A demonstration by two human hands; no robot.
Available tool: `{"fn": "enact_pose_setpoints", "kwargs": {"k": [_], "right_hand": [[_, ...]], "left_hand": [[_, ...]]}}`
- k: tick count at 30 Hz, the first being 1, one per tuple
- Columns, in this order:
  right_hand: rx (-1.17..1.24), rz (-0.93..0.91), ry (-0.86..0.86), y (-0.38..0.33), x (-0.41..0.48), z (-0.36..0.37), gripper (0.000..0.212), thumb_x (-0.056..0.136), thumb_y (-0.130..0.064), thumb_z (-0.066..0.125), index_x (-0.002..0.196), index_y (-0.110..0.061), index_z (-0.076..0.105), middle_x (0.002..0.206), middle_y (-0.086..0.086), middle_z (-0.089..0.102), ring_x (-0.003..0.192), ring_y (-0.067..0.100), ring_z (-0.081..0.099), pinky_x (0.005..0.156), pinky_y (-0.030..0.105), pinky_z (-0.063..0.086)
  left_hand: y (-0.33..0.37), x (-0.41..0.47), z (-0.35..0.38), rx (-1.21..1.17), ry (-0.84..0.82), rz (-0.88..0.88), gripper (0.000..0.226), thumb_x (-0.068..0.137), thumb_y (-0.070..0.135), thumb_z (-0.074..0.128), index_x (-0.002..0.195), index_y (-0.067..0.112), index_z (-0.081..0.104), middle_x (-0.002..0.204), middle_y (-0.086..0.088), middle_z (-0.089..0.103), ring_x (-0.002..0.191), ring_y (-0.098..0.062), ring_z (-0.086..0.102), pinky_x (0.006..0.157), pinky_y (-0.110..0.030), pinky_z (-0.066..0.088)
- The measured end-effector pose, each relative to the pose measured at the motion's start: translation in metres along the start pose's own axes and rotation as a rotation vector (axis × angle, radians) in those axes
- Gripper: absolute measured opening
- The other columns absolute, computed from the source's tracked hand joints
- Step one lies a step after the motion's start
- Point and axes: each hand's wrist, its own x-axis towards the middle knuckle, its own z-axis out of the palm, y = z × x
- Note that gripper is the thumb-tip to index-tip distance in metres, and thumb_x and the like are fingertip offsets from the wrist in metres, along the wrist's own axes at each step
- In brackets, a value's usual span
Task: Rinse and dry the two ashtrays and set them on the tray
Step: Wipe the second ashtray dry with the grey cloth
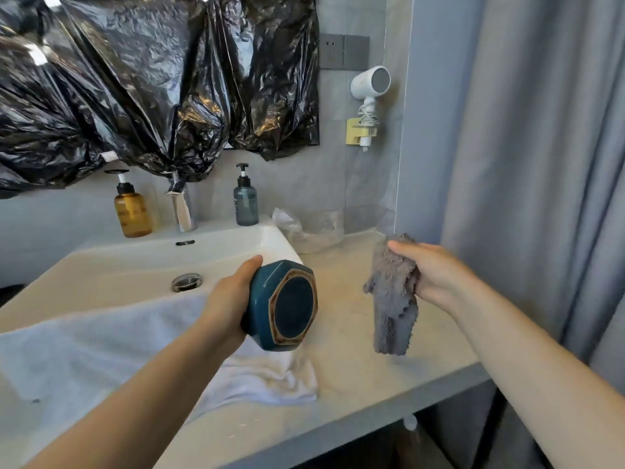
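White towel (101, 350) below, left hand (226, 299) grips teal hexagonal ceramic ashtray (291, 306) on edge, base toward camera; right hand (436, 269) holds grey fleecy cloth (392, 299).

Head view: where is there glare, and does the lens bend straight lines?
Head view: glare on the black bags and faucet; head view: the wall corner leans inward, a wide-angle effect; head view: ashtray and cloth are sharp, shadows soft.

No readable text; print on grey bottle (246, 206) blurred.
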Motion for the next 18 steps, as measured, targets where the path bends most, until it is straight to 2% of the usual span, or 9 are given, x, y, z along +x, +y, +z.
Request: {"fn": "enact_pose_setpoints", "kwargs": {"k": [1,4,7,10,12,13,14,16,18], "right_hand": [[-0.125,-0.04,0.014,0.007,-0.001,-0.009,0.006,0.092,-0.005,0.059,0.089,-0.002,0.063,0.09,0.019,0.068,0.069,0.023,0.069,0.069,0.036,0.057],[-0.431,-0.112,0.058,0.024,0.002,-0.025,0.007,0.089,-0.01,0.065,0.091,-0.004,0.066,0.101,0.021,0.071,0.087,0.03,0.069,0.09,0.046,0.054],[-0.608,-0.193,0.088,0.038,0.017,-0.03,0.017,0.086,-0.021,0.069,0.093,-0.006,0.066,0.096,0.013,0.072,0.09,0.029,0.069,0.091,0.051,0.053],[-0.694,-0.332,0.123,0.042,0.03,-0.024,0.033,0.086,-0.029,0.069,0.111,-0.008,0.062,0.109,0.006,0.068,0.103,0.026,0.064,0.091,0.037,0.05],[-0.722,-0.418,0.173,0.044,0.035,-0.019,0.058,0.089,-0.029,0.067,0.139,-0.012,0.044,0.131,0.004,0.057,0.121,0.023,0.054,0.092,0.026,0.04],[-0.752,-0.438,0.187,0.046,0.039,-0.018,0.067,0.089,-0.028,0.067,0.145,-0.013,0.033,0.138,0.006,0.051,0.125,0.024,0.05,0.091,0.024,0.036],[-0.815,-0.444,0.182,0.05,0.043,-0.019,0.069,0.089,-0.026,0.067,0.146,-0.012,0.029,0.139,0.009,0.049,0.126,0.026,0.048,0.09,0.023,0.034],[-1.022,-0.412,0.113,0.064,0.052,-0.025,0.064,0.088,-0.022,0.068,0.139,-0.009,0.032,0.137,0.013,0.045,0.125,0.029,0.046,0.09,0.022,0.032],[-1.211,-0.231,-0.038,0.08,0.056,-0.034,0.065,0.085,-0.028,0.071,0.137,-0.009,0.037,0.141,0.012,0.038,0.13,0.028,0.042,0.098,0.025,0.033]], "left_hand": [[-0.006,-0.004,0.005,0.046,-0.009,-0.01,0.038,0.091,0.046,0.054,0.087,0.01,0.065,0.076,-0.011,0.067,0.072,-0.029,0.061,0.075,-0.04,0.049],[-0.021,-0.01,0.014,0.143,-0.018,-0.034,0.043,0.09,0.049,0.053,0.089,0.008,0.067,0.071,-0.011,0.067,0.063,-0.027,0.06,0.065,-0.033,0.045],[-0.03,-0.012,0.017,0.201,-0.034,-0.028,0.045,0.092,0.047,0.051,0.09,0.006,0.068,0.07,-0.013,0.068,0.062,-0.028,0.061,0.067,-0.034,0.045],[-0.036,-0.01,0.017,0.232,-0.037,-0.025,0.047,0.093,0.047,0.049,0.091,0.005,0.069,0.077,-0.019,0.071,0.066,-0.031,0.064,0.072,-0.037,0.049],[-0.037,-0.007,0.016,0.251,-0.041,-0.029,0.047,0.094,0.047,0.048,0.092,0.006,0.068,0.08,-0.02,0.072,0.065,-0.03,0.066,0.072,-0.037,0.051],[-0.038,-0.005,0.015,0.263,-0.042,-0.029,0.047,0.094,0.048,0.047,0.093,0.006,0.068,0.079,-0.019,0.072,0.065,-0.029,0.066,0.072,-0.037,0.051],[-0.038,-0.003,0.015,0.27,-0.038,-0.029,0.047,0.094,0.048,0.047,0.093,0.005,0.068,0.079,-0.019,0.072,0.064,-0.029,0.065,0.072,-0.036,0.051],[-0.039,0.001,0.014,0.266,-0.023,-0.034,0.047,0.093,0.048,0.048,0.093,0.005,0.068,0.078,-0.019,0.071,0.063,-0.029,0.064,0.07,-0.035,0.049],[-0.039,0.005,0.013,0.261,-0.018,-0.041,0.047,0.093,0.048,0.049,0.093,0.005,0.068,0.08,-0.021,0.071,0.065,-0.03,0.064,0.07,-0.036,0.048]]}}
